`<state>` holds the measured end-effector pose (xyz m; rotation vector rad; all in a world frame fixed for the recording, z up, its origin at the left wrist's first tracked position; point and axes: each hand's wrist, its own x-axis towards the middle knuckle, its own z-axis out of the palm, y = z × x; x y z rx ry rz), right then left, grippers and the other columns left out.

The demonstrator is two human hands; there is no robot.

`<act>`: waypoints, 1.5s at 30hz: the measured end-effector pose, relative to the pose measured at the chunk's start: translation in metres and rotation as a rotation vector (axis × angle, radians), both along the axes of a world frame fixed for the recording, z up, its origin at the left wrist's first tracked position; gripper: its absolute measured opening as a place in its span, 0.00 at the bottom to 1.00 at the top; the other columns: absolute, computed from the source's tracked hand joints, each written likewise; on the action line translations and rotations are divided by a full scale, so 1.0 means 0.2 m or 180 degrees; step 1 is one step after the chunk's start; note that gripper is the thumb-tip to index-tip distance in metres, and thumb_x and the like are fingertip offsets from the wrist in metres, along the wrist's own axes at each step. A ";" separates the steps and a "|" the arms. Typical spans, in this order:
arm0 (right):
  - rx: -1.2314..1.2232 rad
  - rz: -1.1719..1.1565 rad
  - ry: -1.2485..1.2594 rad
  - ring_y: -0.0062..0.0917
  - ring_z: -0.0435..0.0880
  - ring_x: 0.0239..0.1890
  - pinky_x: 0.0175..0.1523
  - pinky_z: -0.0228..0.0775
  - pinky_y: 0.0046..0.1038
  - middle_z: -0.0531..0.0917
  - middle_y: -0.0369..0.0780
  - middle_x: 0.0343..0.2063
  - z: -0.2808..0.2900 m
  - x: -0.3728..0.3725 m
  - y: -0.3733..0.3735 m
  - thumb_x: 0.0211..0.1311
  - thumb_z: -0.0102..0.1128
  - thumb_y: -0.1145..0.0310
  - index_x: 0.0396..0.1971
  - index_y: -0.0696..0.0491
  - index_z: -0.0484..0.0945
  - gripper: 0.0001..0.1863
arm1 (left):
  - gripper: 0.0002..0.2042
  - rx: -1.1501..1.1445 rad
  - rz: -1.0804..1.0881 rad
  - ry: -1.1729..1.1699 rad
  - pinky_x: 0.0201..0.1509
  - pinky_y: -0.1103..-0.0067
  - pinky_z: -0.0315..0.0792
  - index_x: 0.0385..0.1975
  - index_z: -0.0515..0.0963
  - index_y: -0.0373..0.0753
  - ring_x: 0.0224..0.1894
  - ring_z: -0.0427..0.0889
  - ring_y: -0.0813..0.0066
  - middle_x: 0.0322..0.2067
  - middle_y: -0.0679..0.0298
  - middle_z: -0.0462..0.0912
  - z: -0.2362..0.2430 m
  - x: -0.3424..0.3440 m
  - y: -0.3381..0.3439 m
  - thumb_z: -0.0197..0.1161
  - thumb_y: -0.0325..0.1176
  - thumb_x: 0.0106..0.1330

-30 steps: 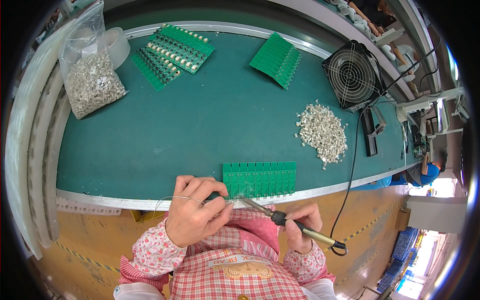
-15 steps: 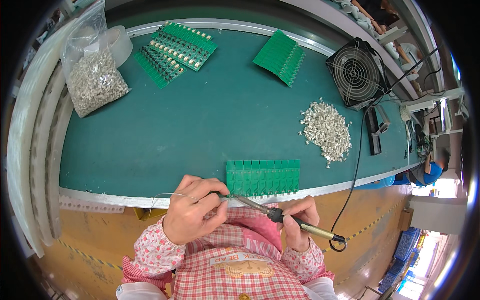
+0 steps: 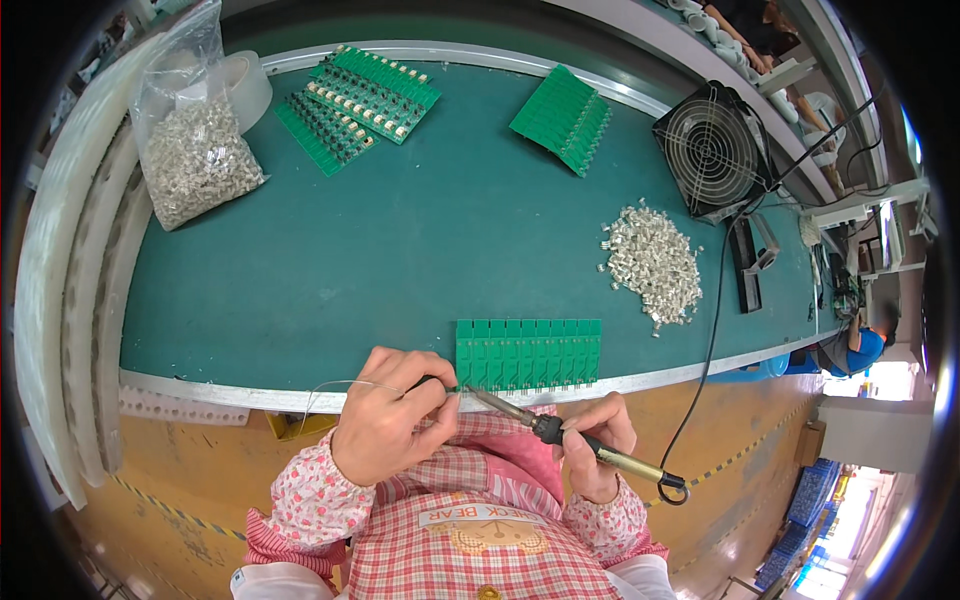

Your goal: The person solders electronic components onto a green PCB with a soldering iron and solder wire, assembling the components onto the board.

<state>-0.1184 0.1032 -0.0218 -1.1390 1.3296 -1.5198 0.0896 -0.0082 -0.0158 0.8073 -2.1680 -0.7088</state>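
A green circuit board panel (image 3: 530, 350) lies at the table's front edge, its long side facing me. My left hand (image 3: 392, 408) is closed at the panel's near left corner, pinching thin solder wire (image 3: 335, 384) that loops out to the left. A short dark piece shows between its fingers; I cannot make out what it is. My right hand (image 3: 600, 438) grips a soldering iron (image 3: 638, 464) by its handle. The iron slants up and left, its tip at the panel's near left corner beside my left fingertips. Whether tip and wire touch is too small to tell.
Small metallic parts (image 3: 652, 262) form a heap on the right. A black fan (image 3: 712, 150) stands behind it, and the iron's cord (image 3: 716, 310) runs past. Farther back are a bare green panel (image 3: 562, 120), populated panels (image 3: 375, 95) and a plastic bag of parts (image 3: 200, 160).
The view has shifted slightly, moving the far things a little to the right in the picture. Both hands keep their grips, and the iron's tip stays at the panel's near left corner.
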 end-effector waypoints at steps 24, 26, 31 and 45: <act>-0.0212 -0.1675 0.0592 0.15 0.72 0.18 0.24 0.65 0.17 0.74 0.37 0.22 0.14 -0.29 0.07 0.58 0.55 0.74 0.33 0.59 0.67 0.08 | 0.12 0.0225 -0.0152 -0.0006 0.43 0.71 0.64 0.18 0.63 0.39 0.36 0.77 0.60 0.28 0.61 0.76 0.18 -0.07 -0.20 0.61 0.19 0.47; -0.0460 -0.2132 0.0790 0.14 0.71 0.18 0.23 0.65 0.16 0.73 0.36 0.22 0.17 -0.45 0.02 0.60 0.54 0.74 0.33 0.58 0.67 0.06 | 0.11 0.0014 -0.0421 -0.0129 0.43 0.71 0.64 0.20 0.64 0.39 0.36 0.77 0.61 0.28 0.61 0.76 0.18 -0.04 -0.25 0.61 0.20 0.48; -0.0778 -0.3243 0.1197 0.11 0.69 0.18 0.22 0.62 0.14 0.72 0.33 0.21 0.24 -0.97 0.01 0.63 0.53 0.71 0.33 0.55 0.69 0.05 | 0.09 -0.0235 -0.0624 -0.0783 0.42 0.71 0.64 0.27 0.71 0.37 0.35 0.77 0.62 0.29 0.61 0.78 0.22 -0.19 -0.28 0.65 0.25 0.49; 0.0193 -0.2323 -0.0819 0.14 0.75 0.25 0.28 0.66 0.14 0.81 0.37 0.38 0.10 -1.61 -0.30 0.60 0.60 0.57 0.47 0.49 0.75 0.18 | 0.09 0.3075 -0.0571 0.0451 0.43 0.86 0.69 0.38 0.77 0.32 0.35 0.77 0.84 0.33 0.68 0.80 0.16 -0.26 -0.51 0.63 0.31 0.62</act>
